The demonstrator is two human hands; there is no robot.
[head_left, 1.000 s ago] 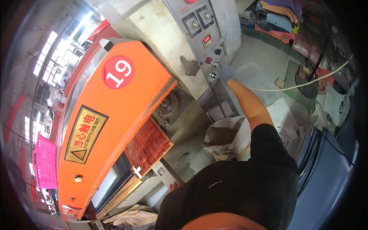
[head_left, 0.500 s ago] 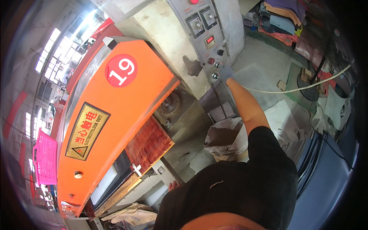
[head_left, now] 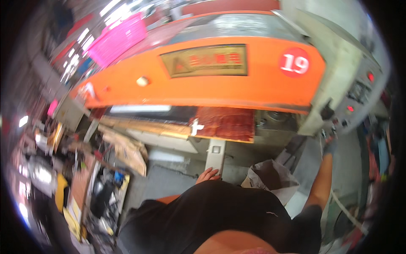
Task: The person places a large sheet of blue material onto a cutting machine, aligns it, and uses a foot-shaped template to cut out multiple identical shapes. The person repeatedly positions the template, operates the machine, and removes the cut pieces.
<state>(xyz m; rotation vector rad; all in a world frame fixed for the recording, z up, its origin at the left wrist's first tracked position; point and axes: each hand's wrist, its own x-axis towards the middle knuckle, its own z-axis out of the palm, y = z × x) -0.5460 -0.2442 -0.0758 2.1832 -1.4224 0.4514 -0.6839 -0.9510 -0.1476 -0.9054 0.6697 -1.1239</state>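
My left hand (head_left: 208,175) is open, its fingers laid along the pale metal bar (head_left: 215,154) below the machine's front edge. Out to the right, my right hand (head_left: 330,146), in a grey glove, is up against the lower controls of the grey control panel (head_left: 355,101). Its fingers are blurred, so their grip does not show. Above my body spans the orange press beam (head_left: 262,89), with a yellow warning plate (head_left: 203,61) on it. Under the beam lies a reddish-brown board (head_left: 226,122) with a white cross-shaped piece (head_left: 196,127) at its corner.
A pink plastic basket (head_left: 118,40) stands on the machine's left end. Below the panel is a white bag (head_left: 287,184) with a brown inside. A pale cord (head_left: 349,216) crosses at lower right. Folded brown sacking (head_left: 127,150) and a cluttered bench (head_left: 86,190) are on the left.
The view has swung left, so the orange beam now lies nearly level across the top. My left hand shows more fully. My right hand stays at the panel's lower controls.
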